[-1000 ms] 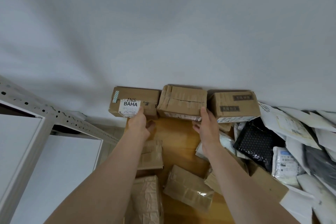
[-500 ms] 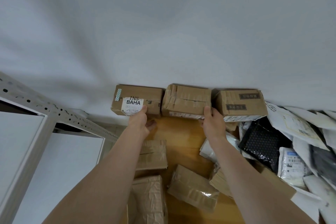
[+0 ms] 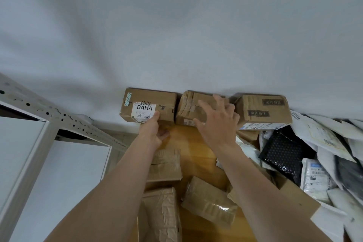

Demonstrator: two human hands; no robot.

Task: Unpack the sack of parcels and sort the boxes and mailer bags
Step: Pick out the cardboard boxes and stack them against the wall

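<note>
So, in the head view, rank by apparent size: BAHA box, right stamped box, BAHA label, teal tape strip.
1. BAHA box, right stamped box: alike, unranked.
2. BAHA label.
3. teal tape strip.

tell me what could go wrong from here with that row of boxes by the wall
1. The right hand is spread open over the crumpled middle box, which sits close between the BAHA box and the right box. A push could skew the row.
2. The mailer bags are heaped right beside the right box and may slide in among the boxes.
3. The left hand touches the BAHA box only with its fingertips, so it could slip.
</note>
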